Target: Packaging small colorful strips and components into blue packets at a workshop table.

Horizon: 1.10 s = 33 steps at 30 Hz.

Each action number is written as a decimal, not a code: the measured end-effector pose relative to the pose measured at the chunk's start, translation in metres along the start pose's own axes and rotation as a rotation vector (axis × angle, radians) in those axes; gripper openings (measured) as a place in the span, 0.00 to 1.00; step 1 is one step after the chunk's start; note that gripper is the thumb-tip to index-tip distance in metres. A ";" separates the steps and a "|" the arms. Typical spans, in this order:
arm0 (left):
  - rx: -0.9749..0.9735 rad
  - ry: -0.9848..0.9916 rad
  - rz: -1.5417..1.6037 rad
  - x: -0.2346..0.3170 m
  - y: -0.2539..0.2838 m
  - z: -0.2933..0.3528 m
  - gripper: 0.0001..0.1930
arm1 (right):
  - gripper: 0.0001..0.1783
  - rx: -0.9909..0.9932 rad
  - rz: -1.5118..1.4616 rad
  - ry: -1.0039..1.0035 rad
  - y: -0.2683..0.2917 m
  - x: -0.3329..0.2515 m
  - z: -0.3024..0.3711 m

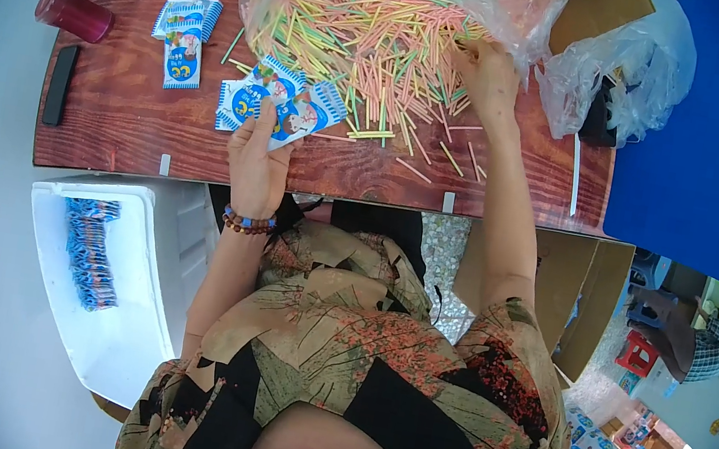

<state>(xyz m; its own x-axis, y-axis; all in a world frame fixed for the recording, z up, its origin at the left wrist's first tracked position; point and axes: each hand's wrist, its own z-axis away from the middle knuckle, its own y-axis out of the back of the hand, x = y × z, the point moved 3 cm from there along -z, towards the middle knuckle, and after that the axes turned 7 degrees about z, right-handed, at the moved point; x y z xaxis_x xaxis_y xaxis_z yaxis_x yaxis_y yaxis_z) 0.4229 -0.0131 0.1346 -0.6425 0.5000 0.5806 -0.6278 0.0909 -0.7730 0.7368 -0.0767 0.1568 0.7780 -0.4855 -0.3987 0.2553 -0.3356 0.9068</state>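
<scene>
"So, what does the left hand (pixel 259 157) hold?"
"Blue-white packets (pixel 314 114), clasped near the front edge of the surface (pixel 118 116), probably fanned to keep each accessible."
"And the right hand (pixel 489 83)?"
"Among pastel sticks (pixel 381 26), heaped farther from that edge; I can't tell whether its grip holds any."

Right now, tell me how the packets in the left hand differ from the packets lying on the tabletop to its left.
The held packets are in the grip of the left hand; the lying packets rest on the tabletop untouched. In this view, the held packets overlap the pastel sticks; the lying packets sit apart, left of the sticks. Both are blue and white.
</scene>
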 end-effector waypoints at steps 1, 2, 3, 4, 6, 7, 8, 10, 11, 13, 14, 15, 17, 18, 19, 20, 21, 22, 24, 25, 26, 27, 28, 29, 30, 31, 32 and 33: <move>0.001 -0.001 0.006 -0.001 0.001 -0.001 0.08 | 0.15 0.031 0.163 0.011 -0.003 0.002 -0.004; 0.014 0.016 0.021 -0.003 0.002 -0.001 0.08 | 0.17 0.063 0.325 0.022 -0.005 0.004 -0.007; 0.027 0.033 0.034 -0.005 0.002 -0.001 0.08 | 0.17 0.063 0.330 0.025 -0.009 0.006 -0.010; 0.031 0.032 0.038 -0.004 0.001 0.000 0.08 | 0.19 0.060 0.385 0.066 -0.013 0.000 -0.012; 0.067 0.006 0.040 0.000 -0.002 0.000 0.08 | 0.20 0.054 0.442 0.109 -0.020 -0.007 -0.011; 0.070 0.002 0.042 0.002 0.000 0.000 0.08 | 0.20 0.034 0.470 0.133 -0.023 -0.009 -0.011; 0.054 0.003 0.036 0.004 0.001 -0.001 0.08 | 0.21 0.014 0.499 0.156 -0.026 -0.011 -0.011; 0.039 0.003 0.031 0.005 0.002 -0.002 0.08 | 0.21 -0.039 0.489 0.149 -0.029 -0.014 -0.013; 0.042 0.006 0.039 0.004 0.003 -0.002 0.08 | 0.21 -0.090 0.479 0.137 -0.031 -0.016 -0.013; 0.042 0.010 0.048 0.003 0.003 -0.003 0.08 | 0.19 -0.042 0.535 0.166 -0.039 -0.015 -0.012; 0.026 0.014 0.056 0.002 0.003 -0.003 0.08 | 0.16 0.006 0.590 0.194 -0.043 -0.012 -0.011; 0.010 0.018 0.064 0.002 0.002 -0.003 0.08 | 0.16 0.008 0.592 0.193 -0.046 -0.006 -0.009; 0.033 0.018 0.058 0.002 0.000 -0.003 0.08 | 0.14 0.012 0.594 0.311 -0.045 -0.006 -0.007; 0.053 0.022 0.048 0.002 0.000 -0.002 0.08 | 0.14 0.013 0.594 0.316 -0.043 -0.004 -0.008; 0.057 0.018 0.049 0.002 0.003 -0.002 0.08 | 0.13 -0.069 0.385 0.189 -0.029 -0.012 -0.006; 0.038 0.026 0.057 0.002 0.008 -0.003 0.08 | 0.12 -0.151 0.175 0.063 -0.023 -0.015 -0.005; 0.019 0.034 0.064 0.002 0.011 -0.002 0.08 | 0.12 -0.153 0.172 0.068 -0.028 -0.011 -0.007; 0.015 0.037 0.064 0.001 0.008 -0.003 0.08 | 0.10 -0.159 -0.088 0.036 -0.030 -0.005 -0.009; 0.047 0.033 0.061 0.000 0.004 -0.003 0.08 | 0.09 -0.159 -0.348 0.004 -0.034 0.005 -0.010; 0.049 0.028 0.060 0.000 0.005 -0.003 0.08 | 0.08 -0.148 -0.499 -0.035 -0.032 -0.003 -0.011; 0.048 0.029 0.063 0.000 0.006 -0.003 0.08 | 0.08 -0.138 -0.650 -0.074 -0.032 -0.010 -0.012; 0.047 0.030 0.066 0.001 0.007 -0.003 0.08 | 0.08 -0.141 -0.653 -0.069 -0.036 -0.015 -0.014; 0.046 0.029 0.066 0.001 0.006 -0.003 0.08 | 0.08 -0.172 -0.942 -0.109 -0.041 -0.016 -0.015; 0.029 0.040 0.069 0.001 0.005 -0.002 0.08 | 0.08 -0.202 -1.231 -0.149 -0.045 -0.018 -0.017; 0.012 0.051 0.072 0.001 0.003 -0.002 0.08 | 0.08 -0.201 -1.232 -0.147 -0.048 -0.019 -0.019; 0.012 0.049 0.070 0.001 0.002 -0.002 0.08 | 0.08 -0.223 -1.369 -0.185 -0.051 -0.021 -0.020; 0.018 0.060 0.081 0.000 0.002 -0.003 0.08 | 0.08 -0.244 -1.506 -0.223 -0.053 -0.023 -0.021; 0.023 0.071 0.092 -0.001 0.001 -0.003 0.08 | 0.08 -0.244 -1.508 -0.222 -0.054 -0.024 -0.022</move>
<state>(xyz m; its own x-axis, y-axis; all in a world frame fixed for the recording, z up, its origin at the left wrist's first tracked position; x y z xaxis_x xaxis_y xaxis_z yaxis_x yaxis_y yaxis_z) 0.4249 -0.0110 0.1324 -0.6654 0.5653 0.4875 -0.5782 0.0226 -0.8156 0.7169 -0.0288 0.1204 -0.3725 0.0583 -0.9262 0.8010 -0.4837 -0.3526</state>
